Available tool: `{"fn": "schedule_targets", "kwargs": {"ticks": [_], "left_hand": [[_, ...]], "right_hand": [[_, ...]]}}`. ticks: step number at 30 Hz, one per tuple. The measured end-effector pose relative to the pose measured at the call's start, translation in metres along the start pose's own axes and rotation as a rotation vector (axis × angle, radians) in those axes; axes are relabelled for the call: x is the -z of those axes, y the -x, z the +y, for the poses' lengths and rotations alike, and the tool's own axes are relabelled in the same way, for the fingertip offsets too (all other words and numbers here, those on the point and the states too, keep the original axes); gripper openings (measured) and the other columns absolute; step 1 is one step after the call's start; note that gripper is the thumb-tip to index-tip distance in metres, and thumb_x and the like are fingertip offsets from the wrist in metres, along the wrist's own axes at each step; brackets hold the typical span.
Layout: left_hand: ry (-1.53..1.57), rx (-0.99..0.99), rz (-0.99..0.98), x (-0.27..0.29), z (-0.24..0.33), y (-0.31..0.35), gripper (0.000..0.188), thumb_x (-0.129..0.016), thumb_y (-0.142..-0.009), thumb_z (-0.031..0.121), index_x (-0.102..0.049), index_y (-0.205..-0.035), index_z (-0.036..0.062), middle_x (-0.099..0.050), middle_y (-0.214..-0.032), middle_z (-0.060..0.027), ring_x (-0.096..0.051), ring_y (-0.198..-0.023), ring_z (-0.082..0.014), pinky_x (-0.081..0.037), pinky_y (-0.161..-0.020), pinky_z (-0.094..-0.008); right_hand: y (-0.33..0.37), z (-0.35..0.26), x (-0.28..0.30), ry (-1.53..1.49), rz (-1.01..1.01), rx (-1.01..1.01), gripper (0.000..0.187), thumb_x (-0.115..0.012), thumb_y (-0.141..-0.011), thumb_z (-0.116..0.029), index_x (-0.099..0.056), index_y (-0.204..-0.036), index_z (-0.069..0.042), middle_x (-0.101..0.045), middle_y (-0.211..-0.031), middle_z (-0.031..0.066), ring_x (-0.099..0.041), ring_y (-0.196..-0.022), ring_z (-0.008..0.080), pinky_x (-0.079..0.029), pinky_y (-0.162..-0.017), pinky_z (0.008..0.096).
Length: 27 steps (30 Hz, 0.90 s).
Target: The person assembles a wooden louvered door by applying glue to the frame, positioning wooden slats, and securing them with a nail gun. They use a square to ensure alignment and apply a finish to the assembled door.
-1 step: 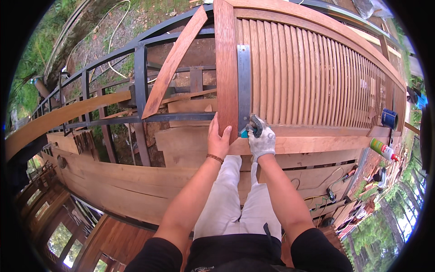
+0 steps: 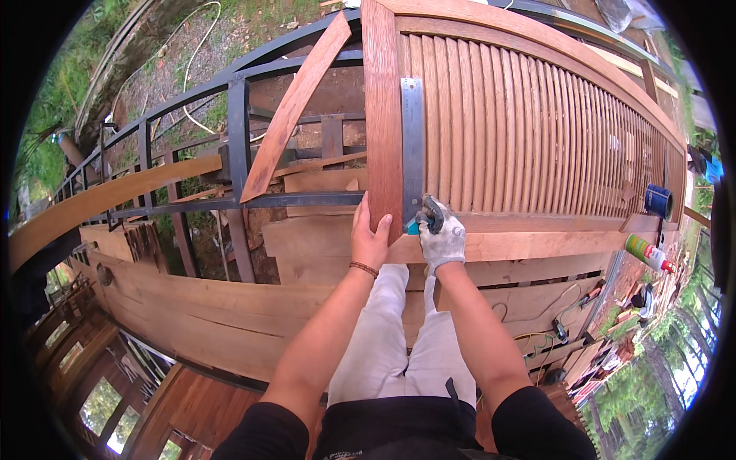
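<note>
In the centre of the frame, a small teal-coloured tool [image 2: 412,228], mostly hidden, is gripped in the curled fingers of the white-and-grey-gloved right hand [image 2: 442,234], just beside the lower end of a long, flat, silver metal ruler [image 2: 412,146]. The ruler is laid lengthwise along a reddish-brown wooden stile [image 2: 383,107] of the slatted wooden panel [image 2: 529,138] spread across the upper right, while the bare left hand [image 2: 370,238] is held mostly open, fingers extended, against the stile's lower left edge.

Rule [image 2: 412,146] mkgs, glove [image 2: 446,245] logo, tin [image 2: 657,201] lbl, illegible
</note>
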<state>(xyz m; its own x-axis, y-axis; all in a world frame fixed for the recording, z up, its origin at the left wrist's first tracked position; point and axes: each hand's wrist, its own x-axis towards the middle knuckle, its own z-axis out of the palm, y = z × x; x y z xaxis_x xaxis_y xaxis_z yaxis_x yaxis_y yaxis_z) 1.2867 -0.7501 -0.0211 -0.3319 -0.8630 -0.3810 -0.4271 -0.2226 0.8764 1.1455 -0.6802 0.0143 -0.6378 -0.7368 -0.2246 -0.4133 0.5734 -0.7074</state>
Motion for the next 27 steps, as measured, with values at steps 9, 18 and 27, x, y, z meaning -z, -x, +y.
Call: {"fn": "schedule_targets", "kwargs": {"ticks": [9, 18, 27], "left_hand": [[-0.018, 0.008, 0.001, -0.002, -0.001, -0.009, 0.067, -0.066, -0.090, 0.017, -0.034, -0.147, 0.0009, -0.044, -0.144, -0.0217, -0.044, -0.133, -0.0325, -0.035, -0.111, -0.0367], [0.091, 0.048, -0.104, 0.010, -0.012, -0.019, 0.065, -0.065, -0.091, 0.014, -0.036, -0.147, -0.0005, -0.048, -0.144, -0.0190, -0.048, -0.131, -0.0264, -0.038, -0.109, -0.0337], [0.181, 0.096, -0.109, 0.016, 0.017, -0.057, 0.076, -0.070, -0.087, 0.014, -0.029, -0.147, -0.0065, -0.044, -0.145, -0.0242, -0.049, -0.130, -0.0300, -0.040, -0.107, -0.0350]], "right_hand": [[-0.006, 0.010, -0.006, -0.039, -0.001, 0.008, 0.038, -0.068, -0.083, -0.011, -0.063, -0.120, -0.010, -0.068, -0.110, 0.0134, -0.066, -0.099, 0.0308, -0.053, -0.087, 0.0405], [-0.008, 0.011, -0.007, -0.108, 0.004, -0.005, 0.039, -0.069, -0.081, -0.009, -0.063, -0.119, -0.009, -0.070, -0.105, 0.0125, -0.067, -0.094, 0.0305, -0.053, -0.084, 0.0405], [-0.006, 0.008, -0.005, -0.026, 0.025, 0.067, 0.037, -0.068, -0.082, -0.009, -0.063, -0.119, -0.011, -0.070, -0.105, 0.0112, -0.068, -0.093, 0.0296, -0.052, -0.085, 0.0410]]}}
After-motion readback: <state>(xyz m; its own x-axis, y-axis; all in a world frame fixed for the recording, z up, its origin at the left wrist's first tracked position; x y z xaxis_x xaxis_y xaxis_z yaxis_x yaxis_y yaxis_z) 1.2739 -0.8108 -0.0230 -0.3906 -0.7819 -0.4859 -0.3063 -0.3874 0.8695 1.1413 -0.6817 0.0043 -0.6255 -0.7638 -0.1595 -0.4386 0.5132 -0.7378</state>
